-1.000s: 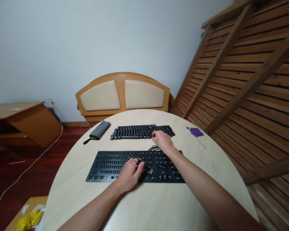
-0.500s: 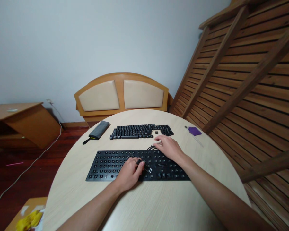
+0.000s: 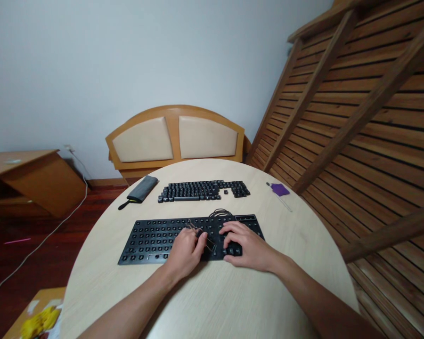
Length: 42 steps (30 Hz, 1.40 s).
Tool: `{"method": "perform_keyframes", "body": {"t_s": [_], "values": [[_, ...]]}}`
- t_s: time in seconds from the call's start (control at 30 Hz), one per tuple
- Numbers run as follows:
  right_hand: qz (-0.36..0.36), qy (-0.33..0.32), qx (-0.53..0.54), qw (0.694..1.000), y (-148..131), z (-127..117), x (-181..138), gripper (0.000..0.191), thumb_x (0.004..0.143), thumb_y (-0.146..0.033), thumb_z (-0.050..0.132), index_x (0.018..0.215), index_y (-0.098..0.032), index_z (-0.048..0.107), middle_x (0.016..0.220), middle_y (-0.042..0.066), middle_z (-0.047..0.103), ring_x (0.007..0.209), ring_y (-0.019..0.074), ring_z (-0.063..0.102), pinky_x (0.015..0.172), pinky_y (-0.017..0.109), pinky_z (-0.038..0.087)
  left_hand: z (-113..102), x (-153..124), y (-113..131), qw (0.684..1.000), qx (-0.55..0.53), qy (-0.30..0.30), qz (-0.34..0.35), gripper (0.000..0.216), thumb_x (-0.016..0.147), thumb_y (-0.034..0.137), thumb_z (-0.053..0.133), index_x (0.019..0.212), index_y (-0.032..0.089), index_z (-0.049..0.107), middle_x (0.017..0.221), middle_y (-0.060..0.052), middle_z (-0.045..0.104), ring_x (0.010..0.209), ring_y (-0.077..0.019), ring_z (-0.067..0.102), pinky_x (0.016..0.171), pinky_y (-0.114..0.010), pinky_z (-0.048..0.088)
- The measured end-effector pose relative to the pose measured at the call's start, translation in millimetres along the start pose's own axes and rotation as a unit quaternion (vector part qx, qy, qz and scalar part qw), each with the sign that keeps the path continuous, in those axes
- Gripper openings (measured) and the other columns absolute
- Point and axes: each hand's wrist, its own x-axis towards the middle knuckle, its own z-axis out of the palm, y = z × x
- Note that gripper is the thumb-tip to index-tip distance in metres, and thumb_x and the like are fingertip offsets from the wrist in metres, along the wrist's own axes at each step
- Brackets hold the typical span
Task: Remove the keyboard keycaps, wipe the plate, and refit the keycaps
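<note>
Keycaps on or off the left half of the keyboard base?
Off: the keyboard base shows exposed switches there, and keycaps lie grouped on the table beyond it.

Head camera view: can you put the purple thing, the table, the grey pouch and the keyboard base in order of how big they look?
Largest to smallest:
1. Table
2. Keyboard base
3. Grey pouch
4. Purple thing

Site type: room in a home, furnished in part with bedroom pieces.
Headboard (image 3: 175, 136): arched wood, two cream padded panels, standing before a plain pale wall (image 3: 162, 52).
Slatted wooden frame (image 3: 339, 113): tilted, at right.
Floor (image 3: 53, 223): dark red wood boards.
Low wooden cabinet (image 3: 47, 181): at left, near the wall outlet (image 3: 69, 147) and its cable (image 3: 41, 247).
Table (image 3: 212, 301): round, pale wood-grain top.
</note>
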Motion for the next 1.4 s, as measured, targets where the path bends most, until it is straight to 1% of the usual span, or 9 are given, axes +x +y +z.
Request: {"method": "perform_keyframes", "body": {"t_s": [0.2,0.37,0.5,0.7,0.93,1.17,1.27,1.33,1.4], "values": [[-0.018,0.016,-0.021,1.0,-2,6,1,0.02,0.076,-0.027,0.079,0.092,-0.025,0.068,0.123,0.005,0.066,0.129,0.0276,0.05,0.111,0.048,0.037,7,-3,10,0.995,0.081,0.036,0.051,0.038,0.101,0.028,0.038,0.068,0.02,0.057,0.065,-0.006,0.065,0.065,-0.0218,0.062,0.07,-0.033,0.042],[-0.029,0.017,-0.022,0.999,-3,8,2,0.018,0.078,-0.026,0.077,0.093,-0.024,0.068,0.12,0.005,0.068,0.126,0.0271,0.053,0.11,0.048,0.037,13,0,13,0.995,0.086,0.017,0.044,0.038,0.101,0.026,0.038,0.073,0.018,0.061,0.069,-0.007,0.069,0.065,-0.022,0.064,0.07,-0.033,0.042],[-0.032,0.02,-0.015,0.999,-3,8,2,0.018,0.077,-0.025,0.078,0.092,-0.024,0.068,0.119,0.005,0.069,0.124,0.0263,0.055,0.111,0.049,0.037,14,1,11,0.999,0.017,-0.011,0.028,0.043,0.102,0.029,0.036,0.068,0.019,0.06,0.067,-0.006,0.069,0.066,-0.0214,0.063,0.069,-0.032,0.041],[-0.05,0.022,0.014,0.998,-1,8,3,0.012,0.081,-0.026,0.077,0.086,-0.022,0.066,0.11,0.004,0.073,0.116,0.0237,0.061,0.113,0.05,0.034,13,1,3,0.991,-0.117,-0.057,0.015,0.056,0.106,0.036,0.031,0.063,0.02,0.063,0.067,-0.003,0.072,0.069,-0.0185,0.063,0.079,-0.03,0.039],[-0.046,0.012,0.026,0.999,1,7,3,0.014,0.08,-0.025,0.078,0.087,-0.023,0.067,0.107,0.003,0.076,0.116,0.0236,0.065,0.115,0.054,0.033,13,1,3,0.988,-0.14,-0.064,-0.013,0.062,0.106,0.041,0.028,0.062,0.021,0.066,0.066,-0.002,0.073,0.069,-0.0181,0.063,0.082,-0.03,0.037],[-0.041,0.008,0.032,0.999,1,6,2,0.013,0.08,-0.027,0.079,0.088,-0.024,0.068,0.102,0.001,0.078,0.117,0.0248,0.065,0.114,0.056,0.033,11,2,5,0.987,-0.147,-0.071,-0.012,0.063,0.106,0.043,0.028,0.062,0.021,0.067,0.066,-0.002,0.073,0.068,-0.0183,0.063,0.083,-0.03,0.038],[-0.039,0.031,0.054,0.997,5,9,0,0.012,0.08,-0.025,0.078,0.086,-0.024,0.068,0.101,0.001,0.079,0.115,0.0242,0.066,0.113,0.056,0.035,9,3,4,0.98,-0.186,-0.061,-0.03,0.067,0.105,0.049,0.025,0.059,0.02,0.065,0.062,-0.003,0.07,0.065,-0.0175,0.062,0.078,-0.028,0.041],[-0.032,0.063,0.078,0.994,8,11,-1,0.009,0.083,-0.019,0.073,0.079,-0.023,0.066,0.1,0.0,0.079,0.113,0.0228,0.068,0.11,0.052,0.039,7,3,4,0.971,-0.226,-0.044,-0.058,0.071,0.105,0.053,0.022,0.056,0.02,0.062,0.058,-0.003,0.066,0.061,-0.0168,0.06,0.07,-0.027,0.042],[-0.02,0.073,0.094,0.993,10,12,-2,0.011,0.085,-0.015,0.069,0.078,-0.023,0.065,0.1,0.001,0.079,0.111,0.0221,0.069,0.109,0.049,0.043,6,4,4,0.966,-0.248,-0.034,-0.072,0.073,0.104,0.056,0.022,0.055,0.019,0.061,0.055,-0.002,0.063,0.058,-0.0162,0.059,0.065,-0.026,0.042]]}}
